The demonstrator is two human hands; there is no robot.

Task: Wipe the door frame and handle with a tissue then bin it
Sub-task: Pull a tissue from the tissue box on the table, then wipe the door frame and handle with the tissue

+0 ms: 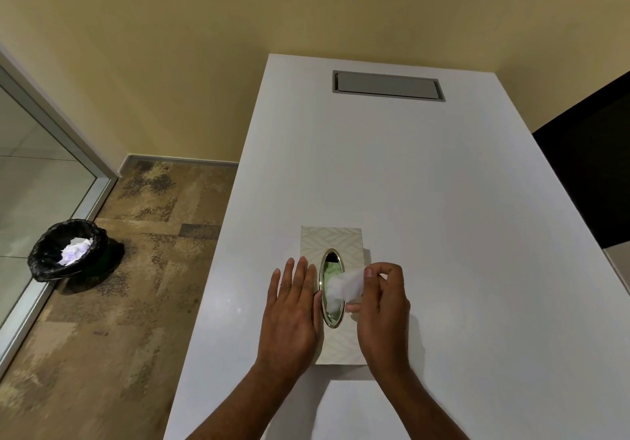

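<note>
I see a small room with yellow walls (170, 47), a mottled brown carpet (136, 286) and a long white table (426, 218) that runs away from me to the far wall. A grey hatch (388, 86) sits flush in the table near its far edge. On the floor to the left, against an aluminium-framed glass partition (41, 153), stands a bin lined with a black bag (68, 250), with crumpled white paper (75, 251) already inside. Something dark (593, 174) stands past the table's right edge; I cannot tell what it is.

The tissue box (335, 240) lies near the table's front edge, closer to its left edge, pale cream with a faint leaf pattern and a gold-rimmed oval slot on top. The tissue (342, 286) is white, thin and rumpled, drawn partway out of the slot towards the right, its lower end inside the box.

My left hand (293, 313) lies flat and spread, palm down, on the left part of the box top, fingers pointing away from me and holding nothing. My right hand (381, 306) is curled over the right side of the box, thumb and fingertips pinched on the tissue. The two hands are just beside each other, with the slot between them. Both forearms come up from the bottom of the view.
</note>
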